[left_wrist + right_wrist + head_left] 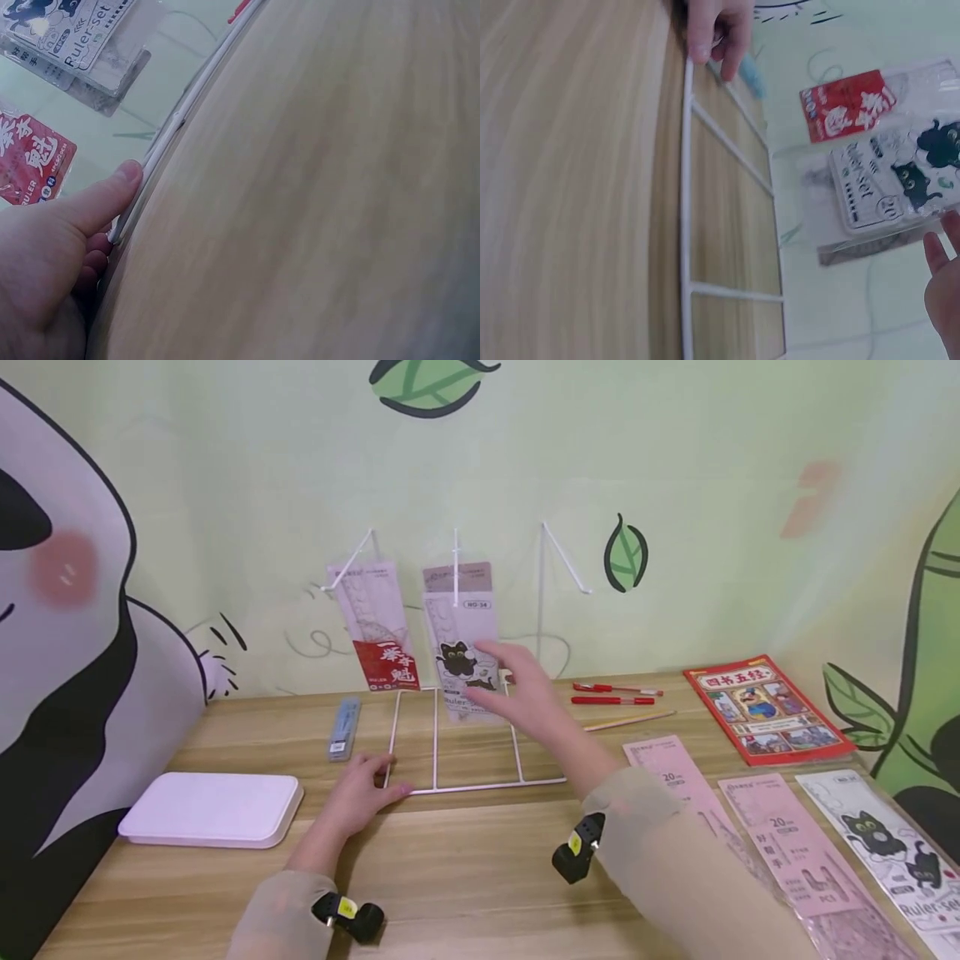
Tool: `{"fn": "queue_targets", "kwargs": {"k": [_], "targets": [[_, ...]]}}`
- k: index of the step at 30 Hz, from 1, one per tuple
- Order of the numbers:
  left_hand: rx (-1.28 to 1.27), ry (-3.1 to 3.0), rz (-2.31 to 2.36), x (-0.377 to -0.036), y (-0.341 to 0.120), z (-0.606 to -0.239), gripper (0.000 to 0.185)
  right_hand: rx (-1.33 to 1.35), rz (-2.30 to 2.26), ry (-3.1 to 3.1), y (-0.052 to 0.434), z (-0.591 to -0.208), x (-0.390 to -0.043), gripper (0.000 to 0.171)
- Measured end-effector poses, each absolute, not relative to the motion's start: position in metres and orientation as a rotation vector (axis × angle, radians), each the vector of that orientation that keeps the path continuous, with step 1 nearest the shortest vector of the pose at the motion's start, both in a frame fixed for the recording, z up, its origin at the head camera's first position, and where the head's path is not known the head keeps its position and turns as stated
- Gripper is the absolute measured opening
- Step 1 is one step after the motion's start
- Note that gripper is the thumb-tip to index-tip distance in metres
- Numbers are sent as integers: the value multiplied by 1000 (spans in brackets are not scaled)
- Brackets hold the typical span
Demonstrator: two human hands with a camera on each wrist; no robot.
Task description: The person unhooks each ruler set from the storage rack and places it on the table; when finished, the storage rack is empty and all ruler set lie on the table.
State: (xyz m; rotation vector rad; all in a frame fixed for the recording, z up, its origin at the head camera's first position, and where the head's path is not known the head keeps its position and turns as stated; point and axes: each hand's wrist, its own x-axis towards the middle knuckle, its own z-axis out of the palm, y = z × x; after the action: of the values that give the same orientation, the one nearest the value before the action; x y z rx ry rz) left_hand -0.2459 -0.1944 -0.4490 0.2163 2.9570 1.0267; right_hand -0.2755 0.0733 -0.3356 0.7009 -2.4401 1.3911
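A white wire rack stands on the wooden table against the wall. A ruler set with a red label hangs on its left hook; a ruler set with a black cat hangs on the middle hook. My left hand grips the front left corner of the rack's base, thumb laid along the wire. My right hand is held up with fingers spread, at the lower right edge of the cat set. Its fingertips are just off the pack or barely touching it.
The rack's right hook is bare. A white lidded box lies at the left and a blue-grey case beside the rack. Two red pens, a pencil, a red book and several ruler packs lie at the right.
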Motion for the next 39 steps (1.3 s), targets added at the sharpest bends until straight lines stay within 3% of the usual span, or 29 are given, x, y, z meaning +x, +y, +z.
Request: {"fn": "queue_targets", "kwargs": {"k": [12, 24, 39], "targets": [[212, 2949, 1035, -246, -196, -450, 63, 388, 1610, -2350, 68, -333, -276, 61], [203, 2942, 1035, -246, -196, -452, 63, 309, 1273, -2353, 73, -321, -279, 52], [205, 2932, 1047, -248, -195, -452, 64, 381, 1271, -2310, 79, -315, -261, 51]]}}
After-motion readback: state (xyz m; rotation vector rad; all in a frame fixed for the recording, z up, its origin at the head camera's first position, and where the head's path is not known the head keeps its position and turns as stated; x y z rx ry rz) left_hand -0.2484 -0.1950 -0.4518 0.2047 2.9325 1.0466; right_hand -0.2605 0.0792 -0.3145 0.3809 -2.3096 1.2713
